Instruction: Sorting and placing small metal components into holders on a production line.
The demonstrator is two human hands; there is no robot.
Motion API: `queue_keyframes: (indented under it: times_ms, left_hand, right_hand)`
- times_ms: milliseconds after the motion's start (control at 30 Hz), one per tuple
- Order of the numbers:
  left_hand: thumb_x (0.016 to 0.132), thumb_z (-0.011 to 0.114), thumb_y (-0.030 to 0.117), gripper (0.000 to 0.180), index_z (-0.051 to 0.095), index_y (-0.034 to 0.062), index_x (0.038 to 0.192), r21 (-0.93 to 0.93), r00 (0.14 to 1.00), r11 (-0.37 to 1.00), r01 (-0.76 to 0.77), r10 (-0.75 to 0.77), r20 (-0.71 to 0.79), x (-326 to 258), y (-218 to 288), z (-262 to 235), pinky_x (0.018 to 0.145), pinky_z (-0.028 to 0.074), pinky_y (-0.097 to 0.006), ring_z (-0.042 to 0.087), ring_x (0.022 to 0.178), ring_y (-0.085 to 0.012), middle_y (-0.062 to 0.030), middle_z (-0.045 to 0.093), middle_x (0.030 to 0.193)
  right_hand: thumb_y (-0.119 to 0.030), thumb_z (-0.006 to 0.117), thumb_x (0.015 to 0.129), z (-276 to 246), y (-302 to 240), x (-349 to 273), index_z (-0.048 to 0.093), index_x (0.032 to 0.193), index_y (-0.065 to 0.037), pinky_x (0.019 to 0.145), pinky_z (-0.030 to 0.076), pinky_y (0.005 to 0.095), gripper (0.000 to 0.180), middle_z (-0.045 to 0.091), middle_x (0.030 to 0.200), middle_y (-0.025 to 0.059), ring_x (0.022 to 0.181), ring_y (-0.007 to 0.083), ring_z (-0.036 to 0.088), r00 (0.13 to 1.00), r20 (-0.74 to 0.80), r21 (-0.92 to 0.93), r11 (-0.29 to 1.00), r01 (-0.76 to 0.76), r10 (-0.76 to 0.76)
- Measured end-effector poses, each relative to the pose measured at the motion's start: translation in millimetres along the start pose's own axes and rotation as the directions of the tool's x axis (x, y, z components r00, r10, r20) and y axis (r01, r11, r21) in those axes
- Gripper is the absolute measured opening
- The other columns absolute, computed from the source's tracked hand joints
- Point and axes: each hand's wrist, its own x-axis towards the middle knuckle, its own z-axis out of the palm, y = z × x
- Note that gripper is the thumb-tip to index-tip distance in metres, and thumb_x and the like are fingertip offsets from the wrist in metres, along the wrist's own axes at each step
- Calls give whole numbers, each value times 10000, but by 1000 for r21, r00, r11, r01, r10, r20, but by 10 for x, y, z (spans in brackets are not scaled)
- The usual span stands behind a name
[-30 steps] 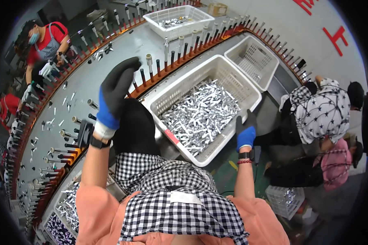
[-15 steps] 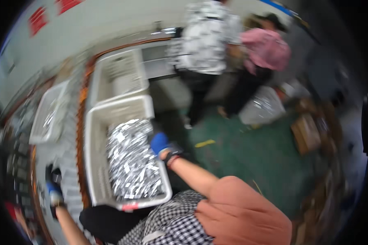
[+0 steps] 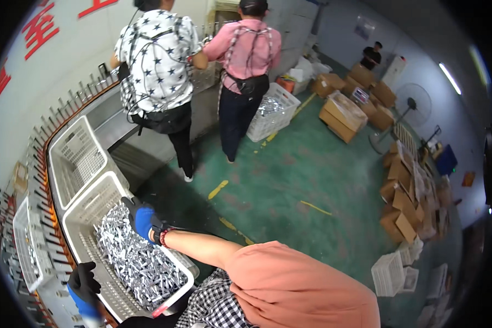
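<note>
A white plastic basket (image 3: 124, 315), heaped with small shiny metal pieces (image 3: 139, 257), stands at the lower left in front of me. My right hand (image 3: 142, 218), in a blue and black glove, grips its right rim near the far end, fingers bent over the edge. By the basket's near left side is my left hand (image 3: 84, 287), gloved the same way. Its black fingers are loosely bent and apart, and nothing shows in them.
Another white basket (image 3: 65, 177) adjoins the far end. A curved line of upright rods (image 3: 44, 188) runs along the left, beside a white tray (image 3: 24, 240). Two people (image 3: 161, 71) stand ahead, near a basket of metal pieces (image 3: 281, 95). Cardboard boxes (image 3: 341, 117) and a fan (image 3: 410, 106) are rightward.
My view has swung right, so the baskets and co-workers appear farther left. My left hand has come closer to the basket's left side; my right hand stays at its right rim.
</note>
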Motion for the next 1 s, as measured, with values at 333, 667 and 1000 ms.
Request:
queue_keyframes:
  times_ms: [333, 667, 1000]
  left_hand:
    - [1025, 541, 128, 395, 616, -5, 1389, 20, 835, 850, -526, 512, 201, 459, -561, 500, 753, 539, -288, 642, 807, -131, -201, 581, 1462]
    - [1099, 490, 117, 462, 474, -7, 1544, -223, 932, 910, -351, 361, 7, 524, -1065, 502, 913, 566, -322, 685, 1084, -203, -122, 705, 1231]
    - [1128, 503, 168, 447, 473, 29, 1551, -547, 966, 832, -88, 206, 159, 551, -787, 625, 1069, 509, -362, 612, 1290, -237, -99, 543, 1508]
  right_hand:
    - [-85, 676, 787, -314, -93, -4, 575, 1461, -70, 943, 503, 522, 682, 613, 1352, 260, 1107, 389, 646, 964, -129, -217, 955, 202, -233]
    - [-241, 782, 892, -293, -978, -872, 579, 1399, -12, 930, 558, 445, 593, 714, 1187, 261, 1099, 368, 717, 833, 421, 750, 654, -98, -359]
    - [-285, 683, 1037, -293, -413, -558, 721, 1163, 9, 885, 549, 337, 323, 764, 1017, 100, 949, 149, 679, 941, 283, 810, 571, -132, -185]
